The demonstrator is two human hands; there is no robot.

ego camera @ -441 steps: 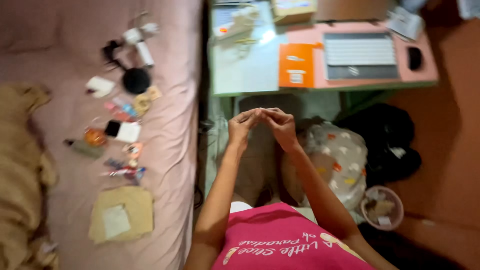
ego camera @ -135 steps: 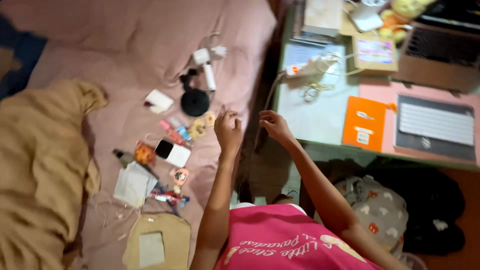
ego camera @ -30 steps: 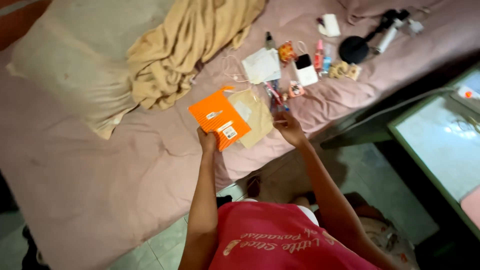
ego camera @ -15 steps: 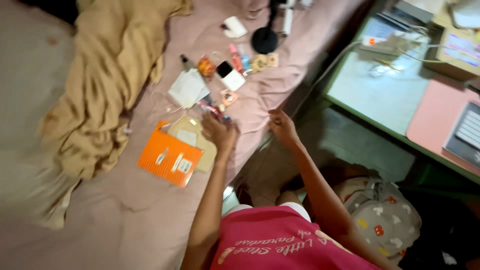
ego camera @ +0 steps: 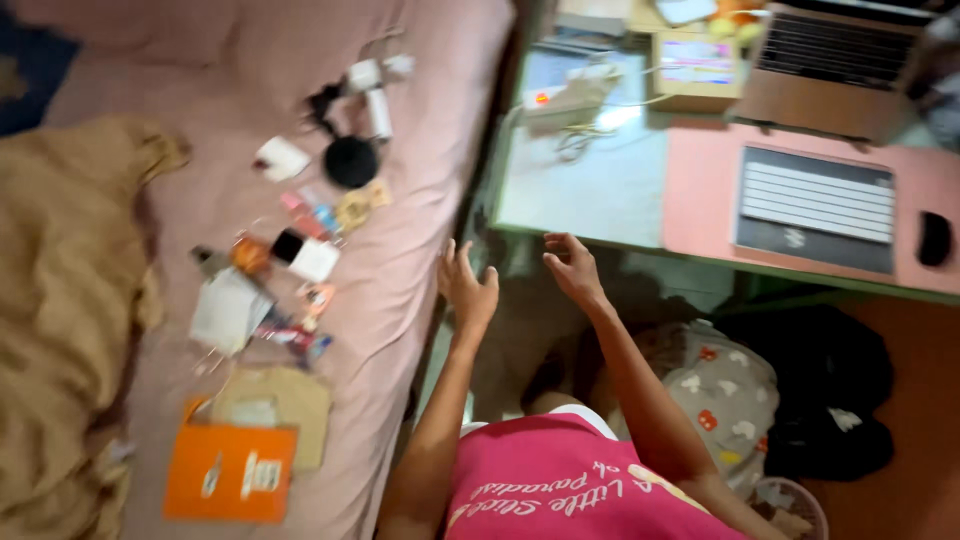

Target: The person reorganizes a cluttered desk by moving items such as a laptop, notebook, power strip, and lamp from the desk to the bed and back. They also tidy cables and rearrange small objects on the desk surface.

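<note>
Hands: left (ego camera: 468,288), right (ego camera: 573,266), two, empty.

A bed (ego camera: 420,200) is set on the left and a desk (ego camera: 600,190) on the right, with the left hand (ego camera: 467,288) and right hand (ego camera: 574,268) held side by side over the gap between them. Small items are scattered on the bed, with a flat packet (ego camera: 230,472) laid at the near end and a blanket (ego camera: 60,330) heaped at the far left. On the desk, a keyboard (ego camera: 815,208) is placed to the right, a mouse (ego camera: 935,238) further right, and a laptop (ego camera: 830,55) behind them.
</note>
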